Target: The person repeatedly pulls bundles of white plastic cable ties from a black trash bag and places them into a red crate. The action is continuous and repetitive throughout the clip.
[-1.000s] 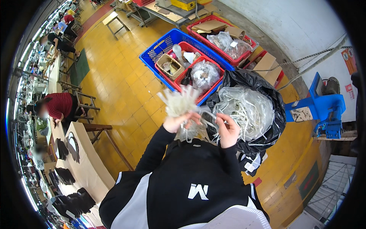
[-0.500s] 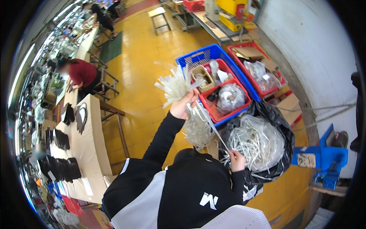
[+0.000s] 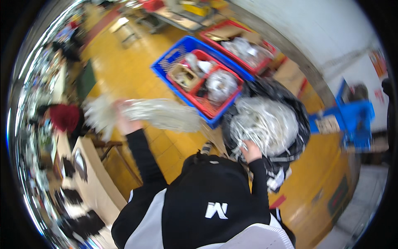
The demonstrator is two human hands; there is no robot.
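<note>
My left hand point(image 3: 125, 120) is closed around a thick bundle of pale translucent strips point(image 3: 161, 114), held out over the floor on the left. The bundle's short ends fan out on one side of the fist, and its long part trails to the right, smeared by motion. My right hand point(image 3: 251, 151) reaches to the near edge of a black plastic bag point(image 3: 302, 124). Its fingers are bent together at a tangle of loose white strips point(image 3: 244, 128) inside clear plastic. What they pinch, if anything, is too blurred to make out.
Beyond the bag stand a blue crate point(image 3: 174, 52) with red baskets point(image 3: 207, 108) inside and another red crate point(image 3: 265, 62). A blue metal machine point(image 3: 356, 120) is at the right. At the left runs a long table point(image 3: 97, 166) with dark pieces; a person in red point(image 3: 64, 118) sits beyond.
My left hand has swung left with the bundle, which now stretches sideways. The strip pulled taut between my hands is gone, and my right hand has moved up to the bag. The view has shifted.
</note>
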